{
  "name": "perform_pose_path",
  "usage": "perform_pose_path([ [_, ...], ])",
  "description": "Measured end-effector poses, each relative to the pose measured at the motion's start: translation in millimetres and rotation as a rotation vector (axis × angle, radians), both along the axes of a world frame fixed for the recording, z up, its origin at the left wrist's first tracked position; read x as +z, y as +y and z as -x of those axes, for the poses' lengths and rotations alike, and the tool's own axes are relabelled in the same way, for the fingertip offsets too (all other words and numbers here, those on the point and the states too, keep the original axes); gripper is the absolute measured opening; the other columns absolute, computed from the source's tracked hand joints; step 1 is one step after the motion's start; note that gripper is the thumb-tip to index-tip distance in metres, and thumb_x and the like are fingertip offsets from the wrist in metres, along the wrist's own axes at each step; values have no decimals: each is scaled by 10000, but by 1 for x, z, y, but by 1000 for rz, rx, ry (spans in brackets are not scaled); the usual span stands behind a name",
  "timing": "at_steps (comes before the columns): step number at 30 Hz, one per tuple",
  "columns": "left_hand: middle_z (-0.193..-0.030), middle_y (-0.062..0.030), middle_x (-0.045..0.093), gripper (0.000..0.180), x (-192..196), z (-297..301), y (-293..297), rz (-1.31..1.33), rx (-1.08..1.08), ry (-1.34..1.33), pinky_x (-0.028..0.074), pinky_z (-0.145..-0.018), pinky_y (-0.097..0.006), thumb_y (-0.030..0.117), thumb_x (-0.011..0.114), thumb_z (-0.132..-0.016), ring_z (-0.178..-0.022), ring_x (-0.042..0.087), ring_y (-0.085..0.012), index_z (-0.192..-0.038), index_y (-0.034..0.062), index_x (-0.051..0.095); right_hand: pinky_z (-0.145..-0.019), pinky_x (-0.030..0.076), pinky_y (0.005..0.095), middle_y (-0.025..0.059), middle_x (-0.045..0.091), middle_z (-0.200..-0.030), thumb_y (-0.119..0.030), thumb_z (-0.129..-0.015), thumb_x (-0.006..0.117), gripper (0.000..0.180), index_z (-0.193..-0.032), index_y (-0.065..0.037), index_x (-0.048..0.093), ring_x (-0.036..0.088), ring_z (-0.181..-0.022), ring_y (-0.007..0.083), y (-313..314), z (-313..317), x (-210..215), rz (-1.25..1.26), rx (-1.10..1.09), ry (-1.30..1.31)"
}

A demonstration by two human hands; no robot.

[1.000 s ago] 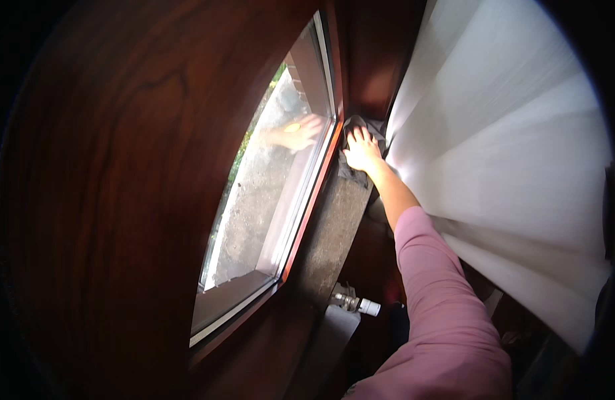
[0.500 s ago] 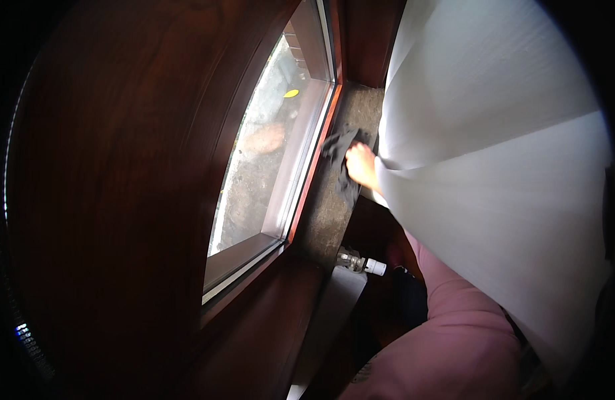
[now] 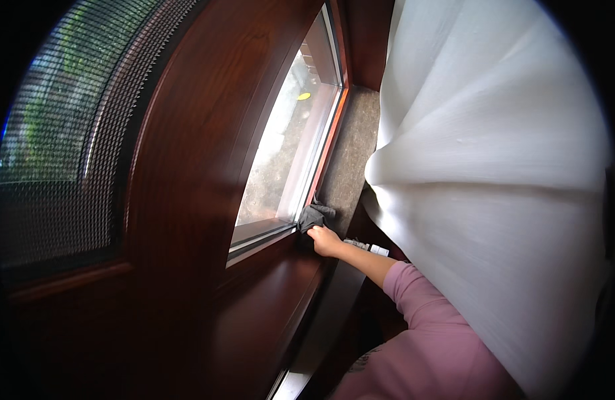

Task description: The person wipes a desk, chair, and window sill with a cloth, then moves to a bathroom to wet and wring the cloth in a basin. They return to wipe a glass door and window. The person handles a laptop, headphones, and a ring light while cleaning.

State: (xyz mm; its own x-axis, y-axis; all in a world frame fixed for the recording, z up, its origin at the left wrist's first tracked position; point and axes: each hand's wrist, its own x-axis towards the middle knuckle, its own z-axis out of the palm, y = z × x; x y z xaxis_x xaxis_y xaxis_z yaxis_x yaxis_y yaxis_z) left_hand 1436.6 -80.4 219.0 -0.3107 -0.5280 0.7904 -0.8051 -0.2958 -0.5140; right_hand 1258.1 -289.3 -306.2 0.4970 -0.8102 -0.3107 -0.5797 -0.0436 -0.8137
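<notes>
My right hand reaches left toward the lower corner of a window frame, its fingers closed round a bunched dark grey cloth. The cloth presses into the corner where the frame meets the stone sill. Part of it lies loosely over the sill's edge. My forearm is bare below a pushed-up pink sleeve. Beyond the glass a yellow leaf rests on a grey surface. My left hand is out of sight.
A white curtain hangs along the right, close to my arm. Under my wrist are a radiator valve with a white knob and a radiator. Dark wooden panels and a mesh screen stand at the left.
My right hand and the cloth have moved from the middle of the sill toward me, into the window's near corner. My forearm has come out from behind the curtain. The view has shifted left.
</notes>
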Motion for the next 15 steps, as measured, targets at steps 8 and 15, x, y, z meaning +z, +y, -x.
perform_pose_path([
  [8,-1262,-229,494,480,18,3,44,44,17,15,384,-975,-465,294,499,-931,-1199,459,-346,-1264,-47,449,-815,512,348,93,660,-971,67,-687,462,401,-1050,-6,617,643,-873,215,-13,86,59,-919,-147,-708],
  [15,-1261,-232,500,491,28,-4,90,123,15,55,387,-977,-460,292,505,-929,-1197,467,-346,-1276,-50,444,-958,467,413,198,555,-1232,-56,-731,513,582,-1300,44,445,583,-1088,284,18,171,211,-856,-194,-1100],
])
